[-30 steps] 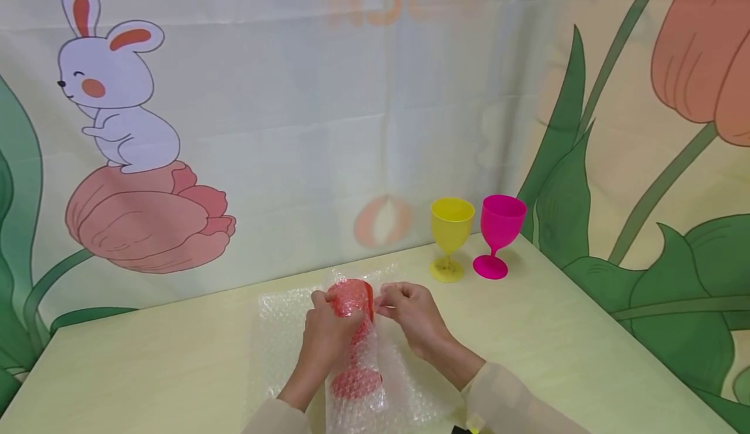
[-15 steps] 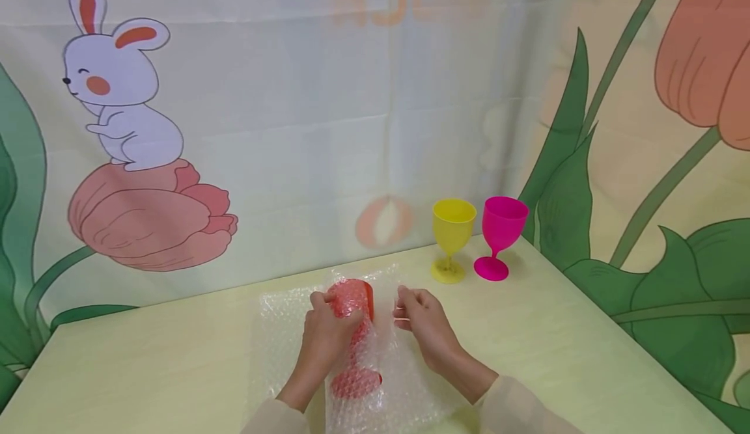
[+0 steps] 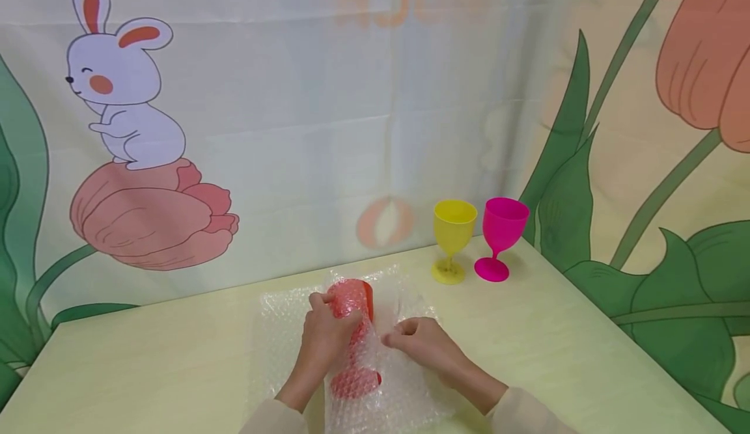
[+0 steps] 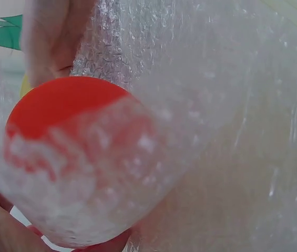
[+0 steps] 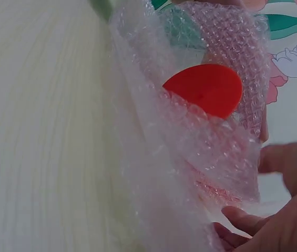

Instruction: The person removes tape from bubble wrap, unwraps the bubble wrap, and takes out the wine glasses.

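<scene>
A red goblet (image 3: pixel 351 297) lies on its side on the table, partly covered by a sheet of bubble wrap (image 3: pixel 287 330). My left hand (image 3: pixel 328 336) grips its bowl through the wrap, thumb on one side and fingers on the other. Close to the right of the goblet, my right hand (image 3: pixel 426 349) is at the wrap's loose part. In the right wrist view, the thumb and fingers of that hand (image 5: pixel 290 194) stand apart beside the wrap's edge. The round red base (image 5: pixel 206 92) shows uncovered there. Wrap hides part of the goblet in the left wrist view.
A yellow goblet (image 3: pixel 452 229) and a magenta goblet (image 3: pixel 504 226) stand upright at the back right of the pale table (image 3: pixel 146 349). Behind the table hangs a printed cloth (image 3: pixel 281 148) with a rabbit and flowers.
My right hand has moved away from the goblet's rim to the right, then down and back toward the wrap beside the stem. My left hand has kept its grip on the goblet.
</scene>
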The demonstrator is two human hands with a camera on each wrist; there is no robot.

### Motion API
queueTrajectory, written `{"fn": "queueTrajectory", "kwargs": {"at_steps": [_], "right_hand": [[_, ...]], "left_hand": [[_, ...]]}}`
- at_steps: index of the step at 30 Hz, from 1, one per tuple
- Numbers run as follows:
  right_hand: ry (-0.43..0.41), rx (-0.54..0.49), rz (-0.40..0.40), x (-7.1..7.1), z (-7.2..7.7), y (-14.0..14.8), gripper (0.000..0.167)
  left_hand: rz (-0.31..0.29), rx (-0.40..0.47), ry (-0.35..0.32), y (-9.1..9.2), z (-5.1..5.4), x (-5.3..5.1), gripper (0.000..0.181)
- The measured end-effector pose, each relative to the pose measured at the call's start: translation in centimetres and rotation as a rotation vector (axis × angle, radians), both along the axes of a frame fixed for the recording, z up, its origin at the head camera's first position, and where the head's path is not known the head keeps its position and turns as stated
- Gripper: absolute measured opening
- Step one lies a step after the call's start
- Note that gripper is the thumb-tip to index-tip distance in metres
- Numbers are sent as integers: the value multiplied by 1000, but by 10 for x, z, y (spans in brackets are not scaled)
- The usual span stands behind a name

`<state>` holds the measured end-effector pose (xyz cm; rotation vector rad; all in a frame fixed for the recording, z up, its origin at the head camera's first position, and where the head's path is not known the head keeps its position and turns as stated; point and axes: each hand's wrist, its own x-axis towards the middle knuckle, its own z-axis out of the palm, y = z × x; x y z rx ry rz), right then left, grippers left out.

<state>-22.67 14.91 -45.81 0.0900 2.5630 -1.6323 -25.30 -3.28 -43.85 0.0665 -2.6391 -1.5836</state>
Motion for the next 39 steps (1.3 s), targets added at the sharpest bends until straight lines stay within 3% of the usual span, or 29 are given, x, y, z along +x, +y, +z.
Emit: {"fn": "queueTrajectory", "kwargs": {"at_steps": [3,7,12,16,22,27,34,39], "right_hand": [[58,54,36,-2,-4,3,20],[106,101,18,-6,-5,6,18],[100,66,-7,-13,-1,12,15],[99,48,-28,-15,-3,17,13],[155,64,-24,-14,-8,19,12],[141,69,-47,-15,-12,20,13],[138,127,-51,-17,-16,18,14],[230,218,-5,-16,-17,14,23]], "left_hand": [[-8,11,2,-2,0,0,68],[-25,27,-14,-6,0,-3,66],[-23,37,-88,-12,2,-8,65],[-30,40,-110,-15,6,-11,65],[-50,9,-100,-10,10,-13,68],[-31,0,-97,-8,7,-16,68],[-7,-52,-12,-2,2,-17,65],[-22,-59,22,1,4,-15,67]]}}
